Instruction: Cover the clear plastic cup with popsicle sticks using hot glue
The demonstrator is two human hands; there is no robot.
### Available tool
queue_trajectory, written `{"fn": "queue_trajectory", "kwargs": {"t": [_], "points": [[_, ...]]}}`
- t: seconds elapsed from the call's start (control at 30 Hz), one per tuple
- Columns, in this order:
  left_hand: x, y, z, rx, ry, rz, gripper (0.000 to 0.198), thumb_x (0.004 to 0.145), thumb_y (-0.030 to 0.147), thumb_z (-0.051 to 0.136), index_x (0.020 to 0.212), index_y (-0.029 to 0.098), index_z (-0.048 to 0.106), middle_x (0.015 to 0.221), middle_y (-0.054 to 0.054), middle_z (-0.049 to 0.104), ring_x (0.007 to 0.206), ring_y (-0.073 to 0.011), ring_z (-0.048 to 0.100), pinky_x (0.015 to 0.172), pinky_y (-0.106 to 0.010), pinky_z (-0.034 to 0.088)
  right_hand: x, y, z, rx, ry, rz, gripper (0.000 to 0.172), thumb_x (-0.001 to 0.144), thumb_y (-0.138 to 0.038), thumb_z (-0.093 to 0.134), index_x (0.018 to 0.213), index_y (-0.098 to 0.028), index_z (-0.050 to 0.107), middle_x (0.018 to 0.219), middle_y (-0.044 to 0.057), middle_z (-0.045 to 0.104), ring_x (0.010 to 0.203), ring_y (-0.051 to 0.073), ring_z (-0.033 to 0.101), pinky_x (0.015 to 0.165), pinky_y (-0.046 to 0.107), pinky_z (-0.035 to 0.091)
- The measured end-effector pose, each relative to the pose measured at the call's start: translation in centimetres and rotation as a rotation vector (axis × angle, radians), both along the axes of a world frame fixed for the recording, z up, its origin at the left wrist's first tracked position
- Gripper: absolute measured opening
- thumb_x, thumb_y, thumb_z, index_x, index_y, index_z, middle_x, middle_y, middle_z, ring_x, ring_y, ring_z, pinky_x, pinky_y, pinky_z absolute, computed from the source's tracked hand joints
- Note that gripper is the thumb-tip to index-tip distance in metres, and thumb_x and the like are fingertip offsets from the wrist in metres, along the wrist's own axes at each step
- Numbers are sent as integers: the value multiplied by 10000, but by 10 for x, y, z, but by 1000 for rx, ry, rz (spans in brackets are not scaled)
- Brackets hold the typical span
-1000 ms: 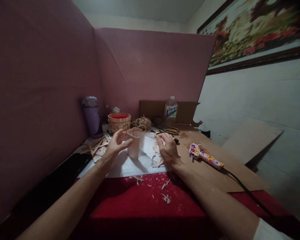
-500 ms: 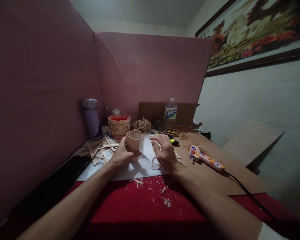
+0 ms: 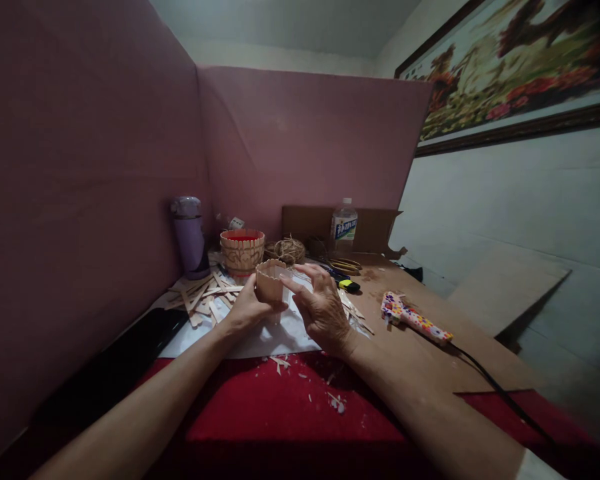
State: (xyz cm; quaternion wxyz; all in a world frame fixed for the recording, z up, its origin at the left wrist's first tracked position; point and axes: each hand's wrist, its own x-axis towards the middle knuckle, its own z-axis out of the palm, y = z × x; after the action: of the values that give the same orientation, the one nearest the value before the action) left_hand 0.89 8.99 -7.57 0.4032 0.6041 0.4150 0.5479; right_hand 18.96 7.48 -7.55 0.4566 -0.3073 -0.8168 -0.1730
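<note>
My left hand [image 3: 254, 305] is closed around a small clear plastic cup [image 3: 270, 283] partly faced with upright wooden craft sticks, whose rounded tips make a scalloped rim. The bare clear side of the cup faces right. My right hand [image 3: 319, 303] is beside that side, fingers apart, its index fingertip at or touching the cup's right edge. Nothing shows between its fingers. Below and around the cup lies a white sheet [image 3: 293, 340] on the table. Loose craft sticks [image 3: 197, 297] are heaped to the left, and more lie behind my right wrist.
Behind stand a purple bottle [image 3: 187, 237], a stick-covered tub [image 3: 243, 255] with a red inside, a twine ball [image 3: 290, 250] and a labelled clear bottle [image 3: 345, 227]. A yellow-black cutter [image 3: 349, 285] and a flowered glue gun [image 3: 415, 319] with its cord lie right. Wood scraps [image 3: 336, 402] litter the red cloth.
My right hand has moved left, bringing its index fingertip to the cup's edge. My left hand keeps its hold on the cup. The whole view has shifted slightly.
</note>
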Motion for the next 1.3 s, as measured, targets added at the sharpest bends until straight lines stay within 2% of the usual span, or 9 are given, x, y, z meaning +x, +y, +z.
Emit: {"fn": "queue_trajectory", "kwargs": {"t": [0.27,0.43,0.63,0.77,0.97,1.13,1.3], "points": [[-2,0,-2,17,-21,-15,668,483,227,846,1062,163,519,944,-29,614,834,-178,568,676,-270,461,0,2,-2,-23,8,-3,405,938,-198,451,1323,-290,538,1381,100,445,1291,284,378,1034,487,358],[-3,0,1,-5,-53,32,679,467,264,859,1046,162,521,923,-24,620,829,-181,572,675,-263,465,1,8,-4,-91,158,-28,450,942,-231,444,1390,-190,446,1304,145,511,1197,277,459,1008,479,388],[-2,0,5,41,-105,8,769,437,224,859,1113,187,492,995,-29,612,908,-196,572,752,-280,470,3,14,-7,-156,254,-50,355,936,-277,463,1256,-151,554,1214,150,556,1130,278,492,989,463,406],[-2,-1,3,-18,-36,-57,722,449,192,834,1090,170,502,1001,-57,615,925,-217,578,779,-311,461,4,17,-8,-203,293,-48,307,936,-281,466,1188,-159,593,1170,142,578,1101,273,506,972,461,416],[-6,0,0,-83,-115,-119,760,458,105,740,1170,172,483,1132,-97,608,1056,-264,569,888,-370,449,9,24,-11,-259,333,-48,276,909,-211,441,1108,-167,629,1091,127,630,1043,263,538,939,447,431],[-6,-1,1,-95,-10,-88,870,446,173,827,1223,180,435,1151,-112,585,1037,-277,571,828,-367,474,8,26,-15,-365,290,15,301,842,-126,443,1049,-168,657,990,100,696,1026,251,559,941,447,438],[-3,-1,0,-55,22,-81,778,455,188,837,1146,163,480,1074,-92,610,954,-240,584,758,-313,472,5,26,-17,-417,285,61,394,798,-77,454,1142,-155,628,978,91,709,1027,236,574,935,431,445]]}}
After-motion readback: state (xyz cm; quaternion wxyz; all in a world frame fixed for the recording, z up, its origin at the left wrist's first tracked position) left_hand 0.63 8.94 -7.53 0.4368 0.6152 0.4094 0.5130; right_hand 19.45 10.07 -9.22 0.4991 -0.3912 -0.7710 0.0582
